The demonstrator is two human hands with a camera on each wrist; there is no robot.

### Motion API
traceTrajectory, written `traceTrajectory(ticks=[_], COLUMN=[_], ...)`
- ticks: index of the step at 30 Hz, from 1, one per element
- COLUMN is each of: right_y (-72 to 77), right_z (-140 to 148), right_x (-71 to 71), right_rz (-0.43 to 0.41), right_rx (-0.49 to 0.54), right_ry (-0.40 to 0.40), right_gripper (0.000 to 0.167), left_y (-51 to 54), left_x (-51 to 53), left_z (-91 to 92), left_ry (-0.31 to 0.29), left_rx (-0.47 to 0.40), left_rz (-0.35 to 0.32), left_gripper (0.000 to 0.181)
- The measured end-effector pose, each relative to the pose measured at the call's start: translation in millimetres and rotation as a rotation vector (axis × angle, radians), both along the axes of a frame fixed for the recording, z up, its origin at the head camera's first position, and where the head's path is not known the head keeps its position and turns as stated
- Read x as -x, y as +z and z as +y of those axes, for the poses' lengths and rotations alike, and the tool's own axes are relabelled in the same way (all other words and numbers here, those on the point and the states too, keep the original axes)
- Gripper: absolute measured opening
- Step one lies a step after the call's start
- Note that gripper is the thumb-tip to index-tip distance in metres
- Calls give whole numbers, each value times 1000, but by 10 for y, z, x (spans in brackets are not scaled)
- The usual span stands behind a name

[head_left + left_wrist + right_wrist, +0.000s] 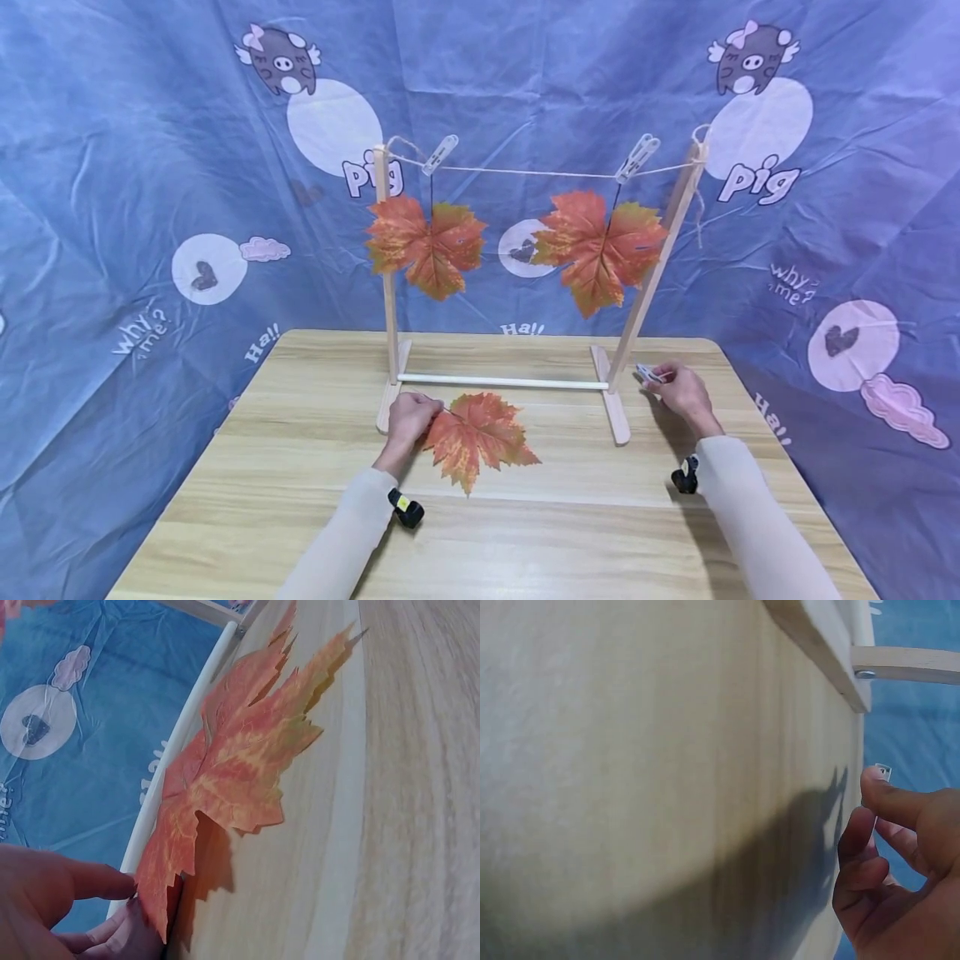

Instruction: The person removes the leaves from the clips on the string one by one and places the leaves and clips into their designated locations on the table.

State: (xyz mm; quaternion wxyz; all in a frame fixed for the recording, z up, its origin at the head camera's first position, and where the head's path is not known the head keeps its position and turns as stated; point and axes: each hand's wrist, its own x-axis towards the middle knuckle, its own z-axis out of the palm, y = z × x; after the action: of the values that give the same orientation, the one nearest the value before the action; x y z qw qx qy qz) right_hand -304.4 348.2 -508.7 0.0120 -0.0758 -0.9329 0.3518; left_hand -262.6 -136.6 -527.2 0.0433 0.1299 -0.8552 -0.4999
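An orange-red maple leaf (483, 435) lies at the front of the wooden rack, close to the tabletop. My left hand (411, 418) pinches it by the stem at its left end; the left wrist view shows thumb and fingers at the leaf's (225, 765) near edge. To the right of the rack, my right hand (681, 392) holds a grey-white clothespin (648, 374) between thumb and fingers, just above the table. In the right wrist view only a bit of the clothespin (883, 771) shows past the thumb.
Two similar leaves, left (427, 246) and right (600, 250), hang by their stems from clothespins on a string (525, 172) tied between the rack's posts. A white rod (502, 382) joins the rack's feet. Behind the table (525, 542) hangs a blue patterned cloth (480, 75).
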Motion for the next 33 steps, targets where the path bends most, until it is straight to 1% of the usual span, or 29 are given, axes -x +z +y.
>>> traceTrajectory(ticks=[2,5,9,14,16,20,24,26,28,31,32,33], right_y=[-30,-66,-107,-153,-168,-173,-154,-135,-111,-72,-56,-36], right_z=[16,36,46,52,54,39,25,24,24,24,23,25], right_x=[0,2,6,5,5,2,-12,-19,-31,-49,-52,-54], right_rz=[-13,-28,-20,-22,-20,-9,-7,5,29,44,48,54], right_rx=[-15,-10,4,10,16,15,30,31,12,8,9,11], right_ry=[0,-2,-14,-22,-23,-32,-41,-44,-50,-73,-84,-93], right_gripper=[43,44,46,50,51,49,49,49,47,43,41,39], left_y=[3,8,32,49,43,32,44,53,56,59,32,33], left_x=[1,3,3,-5,-6,0,3,6,13,31,52,60], left_z=[3,8,22,36,37,30,21,13,2,-26,-42,-51], left_ry=[-8,-25,-52,-61,-60,-60,-63,-65,-66,-78,-84,-82], left_rx=[39,82,120,175,179,182,193,196,189,186,191,199], left_rz=[0,1,24,25,16,24,30,31,24,36,41,45], left_gripper=[17,18,18,18,18,16,15,13,11,10,11,10])
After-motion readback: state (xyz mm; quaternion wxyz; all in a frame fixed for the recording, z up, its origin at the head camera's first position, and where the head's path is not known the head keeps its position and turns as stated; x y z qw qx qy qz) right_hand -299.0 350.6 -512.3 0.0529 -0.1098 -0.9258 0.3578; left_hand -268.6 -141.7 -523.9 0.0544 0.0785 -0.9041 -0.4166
